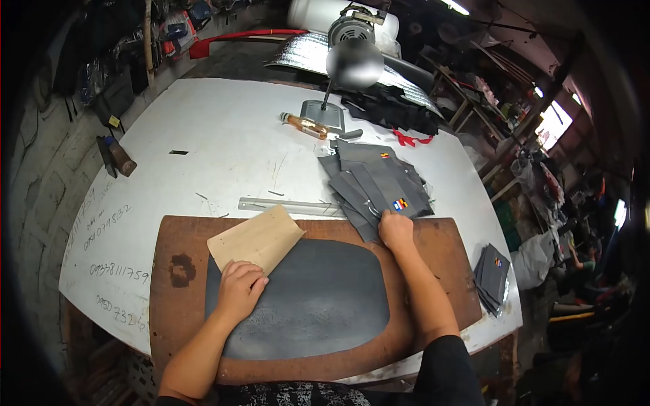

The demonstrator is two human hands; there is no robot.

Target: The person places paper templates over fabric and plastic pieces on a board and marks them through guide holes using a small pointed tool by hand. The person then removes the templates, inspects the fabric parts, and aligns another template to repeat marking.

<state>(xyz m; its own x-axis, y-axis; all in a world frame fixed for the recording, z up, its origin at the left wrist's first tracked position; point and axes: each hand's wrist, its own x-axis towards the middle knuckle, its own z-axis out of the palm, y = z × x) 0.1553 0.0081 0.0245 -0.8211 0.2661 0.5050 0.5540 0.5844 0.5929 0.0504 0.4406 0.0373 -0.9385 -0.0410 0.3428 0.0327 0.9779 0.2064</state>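
My left hand (pixel 240 289) has its bent fingers over the lower edge of a tan paper or card piece (pixel 261 235), gripping it. That piece overlaps the upper left of a dark grey, rounded mat (pixel 311 304). The mat lies on a brown board (pixel 433 298). My right hand (pixel 396 231) is closed at the lower edge of a loose pile of flat grey pieces (pixel 376 177). Some of these carry small coloured labels. A thin silvery thing shows beside the right fingers; what they hold is too small to make out.
A metal ruler (pixel 291 206) lies behind the board on the white table (pixel 223 149). Farther back are a bottle (pixel 305 126), a stand with a motor (pixel 323 115) and black cloth (pixel 393 111). More labelled grey pieces (pixel 492 276) sit at the right edge.
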